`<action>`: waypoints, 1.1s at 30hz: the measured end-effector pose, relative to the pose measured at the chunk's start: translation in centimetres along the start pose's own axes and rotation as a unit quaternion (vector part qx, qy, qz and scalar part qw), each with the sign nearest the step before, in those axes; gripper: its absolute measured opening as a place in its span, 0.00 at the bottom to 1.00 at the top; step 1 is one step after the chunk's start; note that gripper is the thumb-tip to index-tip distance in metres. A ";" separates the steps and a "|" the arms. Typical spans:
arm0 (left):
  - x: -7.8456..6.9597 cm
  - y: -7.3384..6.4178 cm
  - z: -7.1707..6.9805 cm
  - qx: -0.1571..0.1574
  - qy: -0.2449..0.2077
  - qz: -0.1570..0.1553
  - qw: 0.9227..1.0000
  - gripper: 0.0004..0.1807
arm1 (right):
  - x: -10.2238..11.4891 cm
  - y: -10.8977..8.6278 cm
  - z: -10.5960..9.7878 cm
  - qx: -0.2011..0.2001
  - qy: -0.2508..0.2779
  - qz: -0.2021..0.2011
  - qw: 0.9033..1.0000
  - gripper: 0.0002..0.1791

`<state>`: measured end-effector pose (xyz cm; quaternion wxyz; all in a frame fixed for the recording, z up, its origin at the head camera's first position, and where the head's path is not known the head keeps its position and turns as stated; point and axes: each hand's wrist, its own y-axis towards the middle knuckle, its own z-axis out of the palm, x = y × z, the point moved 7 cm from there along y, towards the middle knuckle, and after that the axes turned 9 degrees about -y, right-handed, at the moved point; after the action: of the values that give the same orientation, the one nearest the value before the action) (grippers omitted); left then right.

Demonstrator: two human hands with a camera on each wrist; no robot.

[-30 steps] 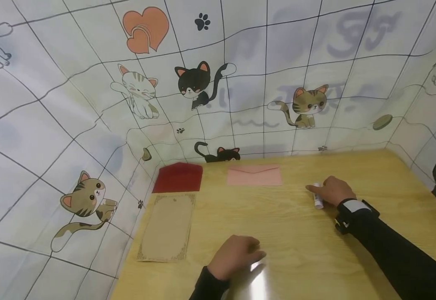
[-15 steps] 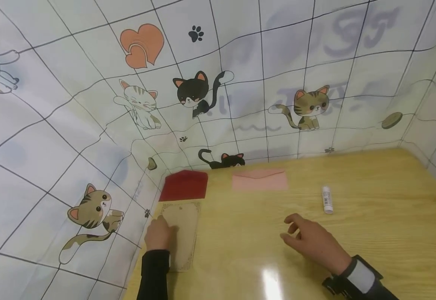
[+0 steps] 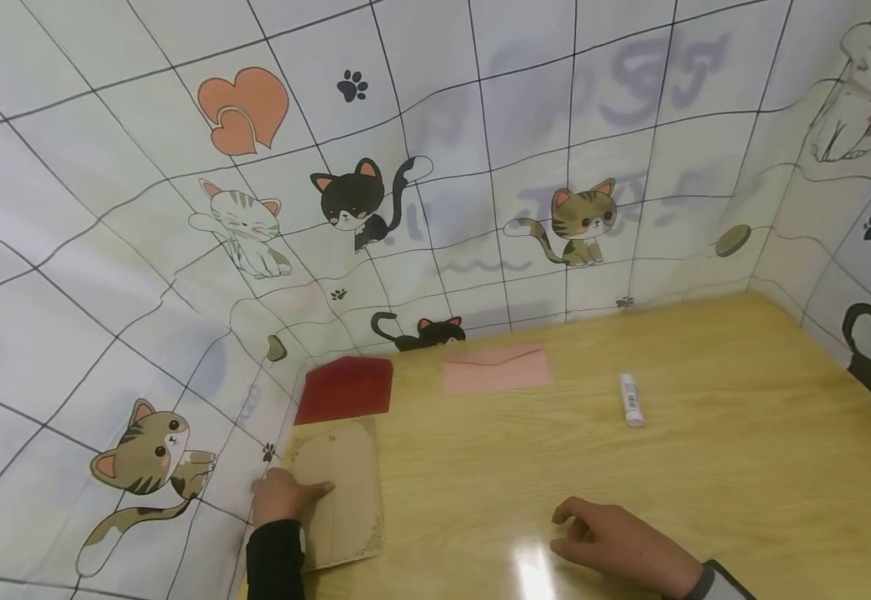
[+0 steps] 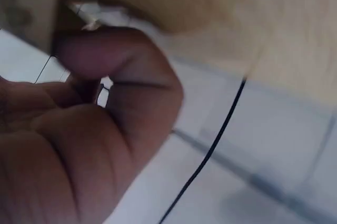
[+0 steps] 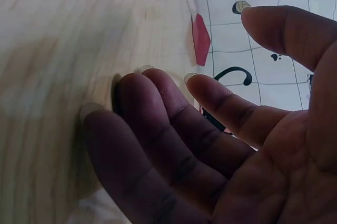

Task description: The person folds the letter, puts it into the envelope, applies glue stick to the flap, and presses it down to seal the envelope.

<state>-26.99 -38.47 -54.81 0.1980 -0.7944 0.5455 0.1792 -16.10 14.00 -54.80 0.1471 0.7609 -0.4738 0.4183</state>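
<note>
At the left of the table lies a tan sheet of letter paper [image 3: 348,492] with an ornate border. My left hand [image 3: 279,493] pinches its left edge, thumb on top and the other fingers over the edge; the sheet sits slightly skewed. In the left wrist view, a bent finger [image 4: 142,87] of that hand meets the paper [image 4: 26,8] at upper left. My right hand [image 3: 623,546] hovers low at the front of the table, fingers loosely bent, holding nothing. Its palm and fingers fill much of the right wrist view.
A red envelope [image 3: 345,390] lies just behind the paper, a pink envelope [image 3: 497,372] to its right. The white glue stick [image 3: 631,400] lies farther right on the wooden table [image 3: 743,417]. Cat-printed wall covering [image 3: 435,208] borders the table's back and sides.
My left hand has gone from the table's front to the paper and gripped its left edge, turning it a little. My right hand has left the glue stick and come back toward the front.
</note>
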 end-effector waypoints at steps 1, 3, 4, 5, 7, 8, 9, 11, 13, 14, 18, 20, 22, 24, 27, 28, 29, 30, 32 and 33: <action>0.2 0.0 0.0 0.007 -0.010 0.002 1.000 0.55 | -0.2 -0.1 0.0 -0.001 -0.002 0.002 1.000 0.17; 0.5 0.0 -0.1 0.026 -0.032 0.007 0.999 0.52 | -0.4 -0.3 -0.1 0.000 -0.002 0.004 1.000 0.17; 0.5 0.1 -0.1 0.039 -0.043 0.010 0.998 0.50 | -0.5 -0.4 -0.2 -0.002 -0.006 0.004 1.000 0.17; 0.7 -0.2 -0.3 0.052 -0.057 0.013 0.997 0.48 | -0.5 -0.3 -0.3 -0.001 -0.009 0.003 1.000 0.18; 0.5 -0.7 -0.6 0.075 -0.095 0.020 0.992 0.43 | -0.4 0.0 -0.6 -0.001 -0.014 0.003 1.000 0.18; 0.0 -1.1 -0.7 0.087 -0.125 0.022 0.988 0.41 | -0.2 0.1 -0.8 0.000 -0.013 0.004 1.000 0.19; -0.7 -1.5 -0.8 0.096 -0.152 0.028 0.983 0.40 | -0.1 0.4 -1.1 0.000 -0.014 0.005 1.000 0.20; -2.6 -2.5 -0.8 0.106 -0.219 0.039 0.969 0.36 | 0.3 0.9 -1.8 0.004 -0.008 0.015 1.000 0.23; -5.2 -3.7 -0.6 0.102 -0.284 0.045 0.952 0.33 | 0.9 1.5 -2.5 0.009 0.001 0.023 1.000 0.28; -6.6 -4.3 -0.4 0.101 -0.317 0.051 0.942 0.31 | 1.2 1.9 -2.8 0.012 0.011 0.027 1.000 0.31; -12.7 -7.2 1.3 0.125 -0.428 0.077 0.892 0.26 | 2.6 3.5 -4.1 0.014 0.079 0.040 0.996 0.42; -15.8 -8.6 2.5 0.159 -0.477 0.097 0.859 0.25 | 3.2 4.1 -4.6 0.010 0.125 0.042 0.991 0.45; -18.7 -9.9 3.8 0.202 -0.511 0.116 0.828 0.25 | 3.5 4.6 -4.9 0.003 0.163 0.041 0.986 0.47; -20.8 -11.1 4.9 0.237 -0.528 0.131 0.805 0.26 | 3.5 4.7 -4.9 -0.005 0.186 0.045 0.982 0.48; -22.6 -12.3 5.9 0.262 -0.530 0.139 0.794 0.27 | 3.4 4.3 -5.3 -0.032 0.229 0.025 0.973 0.39; -23.0 -12.6 6.2 0.263 -0.525 0.141 0.797 0.26 | 3.4 4.0 -5.5 -0.046 0.240 0.016 0.970 0.36; -23.3 -12.7 6.5 0.265 -0.514 0.145 0.803 0.27 | 3.4 3.8 -5.9 -0.061 0.250 0.008 0.966 0.32; -23.5 -12.9 6.7 0.267 -0.501 0.149 0.810 0.27 | 3.4 3.6 -6.2 -0.076 0.262 -0.005 0.962 0.29; -23.6 -13.1 7.3 0.274 -0.478 0.151 0.821 0.28 | 3.5 3.3 -6.7 -0.103 0.273 -0.012 0.956 0.25; -23.5 -13.3 7.5 0.282 -0.469 0.150 0.824 0.28 | 3.4 3.3 -6.8 -0.109 0.275 -0.005 0.955 0.27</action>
<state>-23.06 -11.60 -47.92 0.6156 -0.4325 0.5264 0.3961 -21.56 14.52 -48.63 0.3563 0.5980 -0.4536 0.5564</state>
